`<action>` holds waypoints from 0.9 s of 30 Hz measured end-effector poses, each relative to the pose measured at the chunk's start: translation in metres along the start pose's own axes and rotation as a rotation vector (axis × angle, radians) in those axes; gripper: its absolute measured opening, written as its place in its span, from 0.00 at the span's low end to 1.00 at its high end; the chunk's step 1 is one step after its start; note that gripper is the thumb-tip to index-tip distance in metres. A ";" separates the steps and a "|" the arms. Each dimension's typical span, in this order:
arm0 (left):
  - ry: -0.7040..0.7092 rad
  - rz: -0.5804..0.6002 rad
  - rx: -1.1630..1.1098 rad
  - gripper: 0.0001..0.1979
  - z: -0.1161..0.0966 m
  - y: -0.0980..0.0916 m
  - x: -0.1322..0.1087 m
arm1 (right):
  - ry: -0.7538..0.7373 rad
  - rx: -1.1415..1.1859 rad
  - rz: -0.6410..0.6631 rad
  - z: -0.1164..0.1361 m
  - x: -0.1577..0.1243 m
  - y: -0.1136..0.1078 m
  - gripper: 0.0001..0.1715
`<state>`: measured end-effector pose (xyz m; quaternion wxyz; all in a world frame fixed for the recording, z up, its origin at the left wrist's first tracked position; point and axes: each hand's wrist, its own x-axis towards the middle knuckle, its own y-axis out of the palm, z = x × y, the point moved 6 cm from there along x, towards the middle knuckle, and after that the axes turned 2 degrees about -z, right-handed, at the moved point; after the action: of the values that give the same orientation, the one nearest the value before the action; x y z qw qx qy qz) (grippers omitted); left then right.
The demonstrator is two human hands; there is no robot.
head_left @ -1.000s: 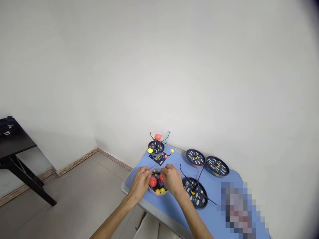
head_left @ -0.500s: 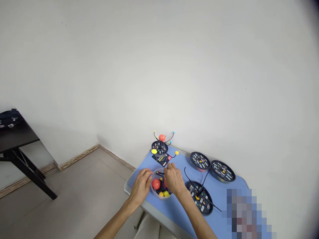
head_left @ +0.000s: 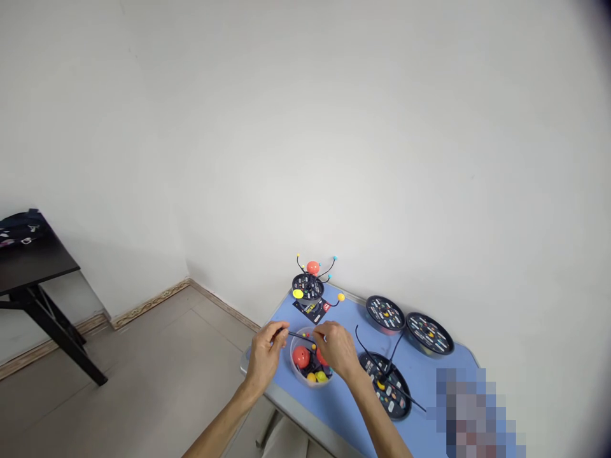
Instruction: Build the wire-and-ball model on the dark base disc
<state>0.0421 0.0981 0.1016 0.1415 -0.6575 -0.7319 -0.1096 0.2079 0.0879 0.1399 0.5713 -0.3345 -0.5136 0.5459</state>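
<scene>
Above a clear plastic bowl [head_left: 294, 372], my left hand [head_left: 265, 353] pinches one end of a thin black rod [head_left: 300, 336]. The rod runs across to my right hand [head_left: 336, 347], whose closed fingertips are at its other end. Inside the bowl lie a red ball [head_left: 300, 357], part of a second red one, yellow balls [head_left: 321, 376] and dark parts that I cannot make out singly. Right of the bowl, a round black base [head_left: 396, 402] with printed labels carries long black rods. My right forearm passes in front of its left edge.
Behind the bowl stands a model with a red ball [head_left: 313, 268] and small coloured balls on curved arms, beside a printed black card [head_left: 312, 310]. Two more round bases [head_left: 385, 314] sit by the wall on the blue table [head_left: 334, 407]. A dark table [head_left: 42, 264] is far left.
My left hand has left the bowl's rim and grips the black rod. My right hand has risen from the bowl's contents, and the rod now stretches between both hands.
</scene>
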 end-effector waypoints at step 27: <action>-0.140 -0.017 -0.287 0.18 0.010 -0.016 -0.018 | 0.186 0.648 -0.179 -0.026 -0.005 -0.008 0.11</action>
<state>0.0275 0.0830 0.0868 -0.0058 -0.6709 -0.7222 -0.1681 0.2352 0.0861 0.1394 0.7378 -0.1376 -0.2865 0.5955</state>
